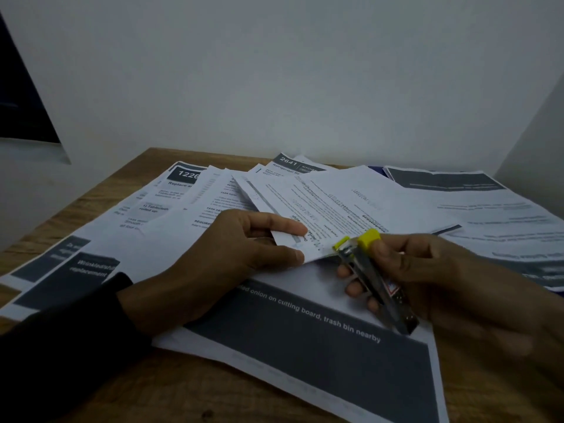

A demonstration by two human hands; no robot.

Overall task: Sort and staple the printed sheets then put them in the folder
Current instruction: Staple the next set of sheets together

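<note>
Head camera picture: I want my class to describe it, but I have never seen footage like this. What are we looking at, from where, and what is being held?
There is no machine here: a person wears one camera on the head, looking forward and down at their own two bare hands. The left hand, in a dark sleeve, pinches the corner of a small bundle of white printed sheets. The right hand grips a silver metal stapler with yellow tips, its mouth at that same corner. More printed sheets, some with dark grey header blocks, lie scattered over a brown wooden table against a plain white wall.
</note>
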